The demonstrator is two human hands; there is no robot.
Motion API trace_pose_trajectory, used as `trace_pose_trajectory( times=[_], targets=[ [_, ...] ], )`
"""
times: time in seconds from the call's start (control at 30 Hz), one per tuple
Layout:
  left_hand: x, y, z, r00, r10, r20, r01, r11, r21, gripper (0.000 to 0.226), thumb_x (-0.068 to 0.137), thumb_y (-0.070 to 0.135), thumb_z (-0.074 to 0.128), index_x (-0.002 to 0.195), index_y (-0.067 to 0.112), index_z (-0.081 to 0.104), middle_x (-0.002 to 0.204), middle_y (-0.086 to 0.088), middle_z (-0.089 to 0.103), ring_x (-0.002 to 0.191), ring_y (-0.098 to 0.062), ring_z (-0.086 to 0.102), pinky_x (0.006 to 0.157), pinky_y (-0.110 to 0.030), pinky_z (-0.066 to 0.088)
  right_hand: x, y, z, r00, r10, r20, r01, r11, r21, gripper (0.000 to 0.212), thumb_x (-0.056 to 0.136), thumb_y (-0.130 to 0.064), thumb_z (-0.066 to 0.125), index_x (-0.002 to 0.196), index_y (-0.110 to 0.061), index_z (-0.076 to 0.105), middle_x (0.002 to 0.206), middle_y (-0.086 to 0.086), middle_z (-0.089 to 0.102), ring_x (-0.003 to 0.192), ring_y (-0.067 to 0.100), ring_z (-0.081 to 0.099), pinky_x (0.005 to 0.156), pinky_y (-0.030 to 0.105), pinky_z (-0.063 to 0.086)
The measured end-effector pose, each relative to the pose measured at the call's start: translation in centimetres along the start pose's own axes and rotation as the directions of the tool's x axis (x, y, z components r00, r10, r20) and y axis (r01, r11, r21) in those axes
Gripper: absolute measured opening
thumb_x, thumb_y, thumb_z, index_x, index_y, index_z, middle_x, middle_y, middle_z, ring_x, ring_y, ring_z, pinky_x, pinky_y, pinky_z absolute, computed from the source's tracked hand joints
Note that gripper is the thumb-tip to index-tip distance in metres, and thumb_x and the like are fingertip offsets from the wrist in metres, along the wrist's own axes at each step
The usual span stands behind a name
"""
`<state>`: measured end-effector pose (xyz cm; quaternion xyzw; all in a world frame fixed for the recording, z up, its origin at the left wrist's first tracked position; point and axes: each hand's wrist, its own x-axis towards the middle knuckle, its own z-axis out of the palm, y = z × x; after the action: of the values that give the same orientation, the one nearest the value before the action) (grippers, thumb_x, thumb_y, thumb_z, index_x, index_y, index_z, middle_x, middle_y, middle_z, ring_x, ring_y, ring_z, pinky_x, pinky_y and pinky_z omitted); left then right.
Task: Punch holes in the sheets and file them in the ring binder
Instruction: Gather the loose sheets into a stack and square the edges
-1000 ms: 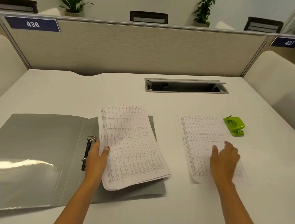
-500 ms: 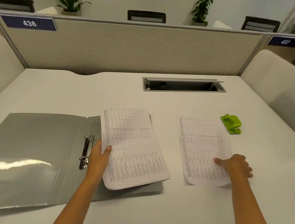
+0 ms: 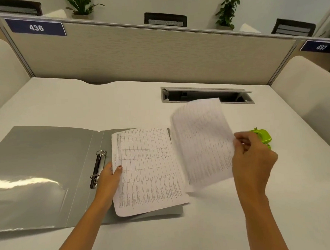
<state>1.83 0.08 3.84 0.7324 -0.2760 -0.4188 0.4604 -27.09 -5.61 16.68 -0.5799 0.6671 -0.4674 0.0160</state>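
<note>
Broad white table (image 3: 121, 100), carrying everything. On its left part, a wide grey plastic ring binder (image 3: 39, 158), lying open and flat, with a glossy clear pocket on the left cover.

On the right cover of the ring binder, a white stack of printed sheets (image 3: 149, 172), flat, left edge just beside the rings and seemingly not threaded on them. Slippery sheet on sheet, so probably best squared and pressed from above before lifting.

Right of the stack, a single white printed sheet (image 3: 202, 142), lifted off the table, tilted and blurred, near left corner over the stack's right edge. Very light and limp; likely to sag, flutter or crease when carried by one corner. Better taken at the middle of a long edge, thumb above and fingers below, then laid flat for punching.

Left hand (image 3: 109, 178) palm down on the ring binder, fingers fairly straight, thumb tip pressing the stack's left edge, grasping nothing. Right hand (image 3: 254, 155) with fingers curled, pinching the single sheet at its right edge.

Just beyond the right hand, a small lime-green plastic hole punch (image 3: 263, 135), on the table, partly hidden. Rigid and compact; probably wants a firm press from above.

Smallest, two metal rings (image 3: 98, 169) on a dark bar along the spine. Open or closed: cannot tell.
</note>
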Motion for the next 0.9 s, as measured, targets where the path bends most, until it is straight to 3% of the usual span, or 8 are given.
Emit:
trace_pose_trajectory(
  times=[0.1,0.23,0.3,0.4,0.5,0.63,0.77,0.9],
  targets=[
    [0.0,-0.1,-0.1,1.000,-0.018,-0.001,0.018,1.000,-0.020,0.015,0.099,0.019,0.045,0.110,0.026,0.053,0.106,-0.003,0.067,0.096,-0.025,0.066,0.084,-0.049,0.053,0.8,-2.3,-1.3,0.995,0.102,-0.016,-0.096,0.972,0.216,0.011,0.085,-0.011,0.067,0.096,-0.014,0.069,0.083,-0.008,0.063,0.068,0.002,0.060,0.060,-0.001,0.043],
    [-0.1,0.0,0.0,1.000,-0.024,-0.001,0.024,0.998,-0.058,0.017,0.100,0.021,0.041,0.106,0.026,0.057,0.102,-0.003,0.069,0.094,-0.025,0.067,0.085,-0.048,0.053,1.2,-1.4,0.7,0.939,0.294,0.178,-0.341,0.859,0.381,0.012,0.081,-0.013,0.072,0.089,-0.022,0.070,0.077,-0.015,0.064,0.071,0.001,0.063,0.062,0.005,0.046],
    [-0.1,-0.1,0.0,0.999,-0.039,-0.004,0.038,0.997,-0.073,0.022,0.101,0.026,0.038,0.107,0.022,0.059,0.101,-0.005,0.069,0.094,-0.027,0.067,0.085,-0.049,0.053,0.3,-0.1,3.2,0.867,0.376,0.328,-0.488,0.773,0.404,0.015,0.077,-0.011,0.074,0.080,-0.025,0.070,0.075,-0.008,0.068,0.072,0.011,0.064,0.066,0.017,0.047],
    [0.5,-0.6,-0.1,0.997,-0.083,0.005,0.083,0.990,-0.113,0.034,0.101,0.033,0.035,0.104,0.014,0.063,0.103,-0.014,0.070,0.094,-0.032,0.067,0.088,-0.050,0.052,-2.6,1.4,6.6,0.755,0.460,0.467,-0.621,0.731,0.283,0.011,0.077,-0.011,0.073,0.082,-0.020,0.072,0.074,-0.004,0.068,0.070,0.012,0.061,0.061,0.016,0.043],
    [0.7,-0.4,-0.2,0.993,-0.118,0.023,0.120,0.979,-0.162,0.042,0.100,0.036,0.035,0.100,0.007,0.064,0.099,-0.020,0.070,0.089,-0.036,0.067,0.079,-0.047,0.052,-5.7,1.6,8.4,0.702,0.487,0.519,-0.635,0.758,0.148,0.010,0.080,-0.013,0.070,0.086,-0.021,0.071,0.077,-0.005,0.068,0.071,0.009,0.061,0.057,0.011,0.040],
    [0.3,0.1,0.0,0.995,-0.091,0.045,0.098,0.977,-0.191,0.037,0.099,0.042,0.039,0.108,0.017,0.065,0.099,-0.011,0.073,0.090,-0.032,0.070,0.085,-0.052,0.054,-8.1,2.1,10.0,0.682,0.478,0.554,-0.606,0.794,0.061,0.012,0.085,-0.011,0.065,0.094,-0.017,0.070,0.084,-0.004,0.067,0.071,-0.001,0.056,0.056,0.008,0.037],
    [-0.2,-0.1,0.5,1.000,0.000,0.029,0.001,1.000,-0.027,0.021,0.095,0.018,0.054,0.114,0.026,0.050,0.115,-0.001,0.063,0.102,-0.023,0.064,0.087,-0.046,0.052,-8.8,2.3,10.4,0.722,0.433,0.539,-0.522,0.853,0.015,0.012,0.087,-0.009,0.063,0.098,-0.014,0.066,0.087,-0.002,0.064,0.069,-0.002,0.053,0.055,0.005,0.037],
    [-0.9,0.3,1.1,0.992,0.124,-0.003,-0.124,0.990,0.069,0.034,0.095,0.010,0.051,0.128,0.018,0.048,0.119,0.001,0.057,0.105,-0.018,0.057,0.085,-0.036,0.050,-8.7,2.5,10.2,0.774,0.374,0.510,-0.448,0.893,0.025,0.019,0.086,-0.007,0.064,0.103,-0.013,0.062,0.094,0.000,0.063,0.080,0.009,0.058,0.079,0.021,0.052]
  ],
)
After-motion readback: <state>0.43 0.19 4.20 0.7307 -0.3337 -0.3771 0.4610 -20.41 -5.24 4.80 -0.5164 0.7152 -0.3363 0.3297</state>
